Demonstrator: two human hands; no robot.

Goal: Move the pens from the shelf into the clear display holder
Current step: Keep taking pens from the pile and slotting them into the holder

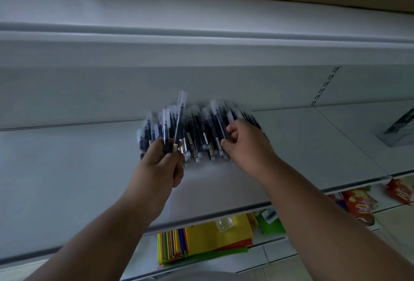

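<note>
Nearest, under the shelf edge, a stack of coloured folders [201, 245] lies on a lower shelf, with red snack packets [358, 206] to the right. On the white shelf [67, 180] above, the left hand [161, 164] grips 2 dark pens [173, 132] upright, fingers curled round their lower ends. Just beside it, the right hand [244, 144] pinches into the pile of pens [201, 132], which lies against the back panel. Far right stands a clear display holder [398, 130], well apart from the pile
</note>
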